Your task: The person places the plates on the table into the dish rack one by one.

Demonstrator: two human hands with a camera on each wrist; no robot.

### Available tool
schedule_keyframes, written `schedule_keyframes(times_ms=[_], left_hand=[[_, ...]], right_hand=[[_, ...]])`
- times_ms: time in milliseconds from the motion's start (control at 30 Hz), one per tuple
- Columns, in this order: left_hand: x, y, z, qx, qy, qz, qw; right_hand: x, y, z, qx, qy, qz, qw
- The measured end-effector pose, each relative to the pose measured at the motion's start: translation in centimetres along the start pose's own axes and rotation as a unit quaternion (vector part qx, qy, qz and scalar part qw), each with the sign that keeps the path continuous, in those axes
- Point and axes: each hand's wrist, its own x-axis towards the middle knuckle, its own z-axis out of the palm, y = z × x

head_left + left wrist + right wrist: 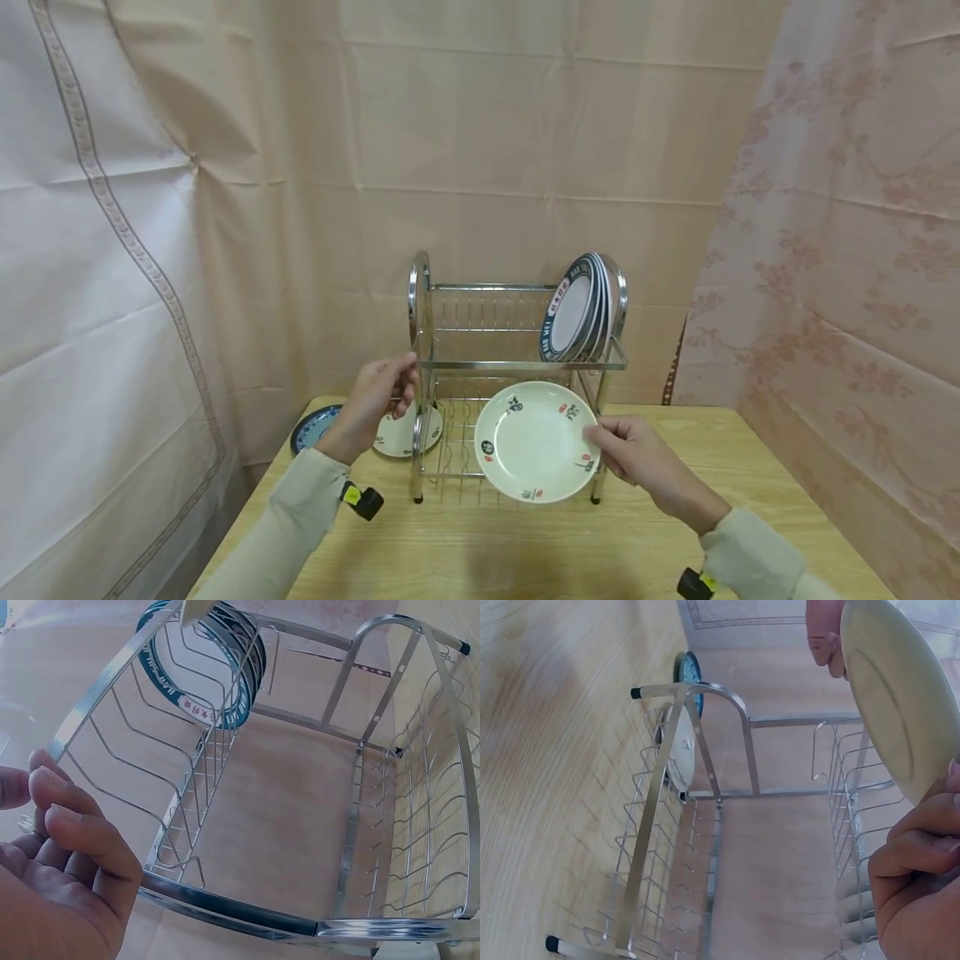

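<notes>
The right hand (648, 467) pinches the right edge of a cream plate (536, 442) with small printed motifs, held up in front of the metal rack (517, 365). In the right wrist view the plate's underside (900, 697) shows, with the right hand's curled fingers (922, 877) at its edge. The left hand (375, 404) is raised beside the rack's left end, its fingers loosely bent and holding nothing. In the left wrist view the left hand (67, 862) is near the rack's upper bar. Several dark-rimmed plates (573, 312) stand tilted at the upper tier's right end.
Left of the rack, a blue plate (313, 427) lies on the wooden table (465, 550). Another cream plate (397, 435) is partly behind the rack's left leg. Curtains (487, 150) hang behind and at both sides.
</notes>
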Motion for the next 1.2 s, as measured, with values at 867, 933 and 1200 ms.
schedule_keyframes(times_ms=[867, 933, 1200], left_hand=[[0.7, 0.0, 0.2, 0.017, 0.018, -0.018, 0.9995], [0.7, 0.0, 0.2, 0.016, 0.018, -0.020, 0.9995], [0.8, 0.0, 0.1, 0.007, 0.010, -0.010, 0.9999]], right_hand=[[-0.1, -3.9, -2.0, -0.046, 0.087, -0.051, 0.9939], [0.0, -4.2, -2.3, -0.049, 0.097, -0.062, 0.9922], [0.6, -5.5, -3.1, -0.071, 0.128, -0.094, 0.9847]])
